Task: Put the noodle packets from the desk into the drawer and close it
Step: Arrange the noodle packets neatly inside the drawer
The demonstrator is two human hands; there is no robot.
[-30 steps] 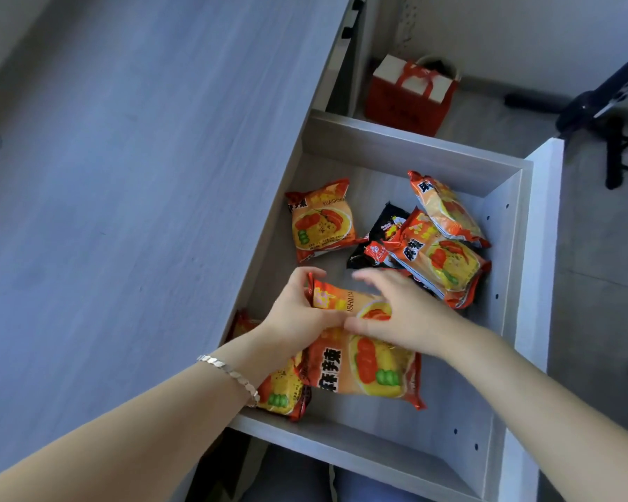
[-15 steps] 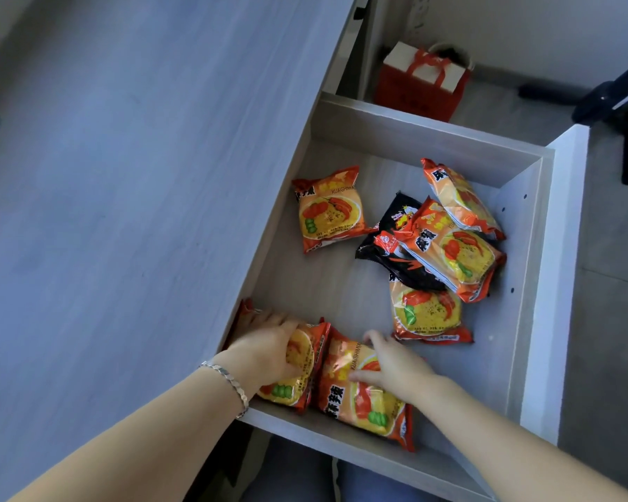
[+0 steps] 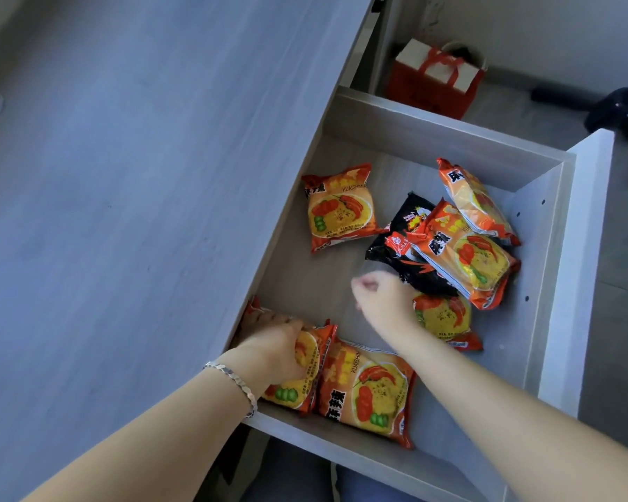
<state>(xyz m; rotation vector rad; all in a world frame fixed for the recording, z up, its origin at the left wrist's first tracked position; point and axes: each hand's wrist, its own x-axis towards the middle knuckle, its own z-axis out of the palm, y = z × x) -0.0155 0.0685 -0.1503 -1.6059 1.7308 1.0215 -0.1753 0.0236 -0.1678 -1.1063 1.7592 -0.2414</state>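
Orange packets point(image 3: 341, 206) all in drawer point(image 3: 446, 130), desk point(image 3: 124, 175) bare. Left hand point(image 3: 274, 351) flat on near-left packet point(image 3: 298, 371); right hand point(image 3: 383, 302) loosely curled, empty. Drawer front point(image 3: 577, 269) nearer right hand.

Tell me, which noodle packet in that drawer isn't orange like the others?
The black packet, lying partly beneath an orange packet near the drawer's right side. Every other packet in view is orange with a yellow noodle picture.
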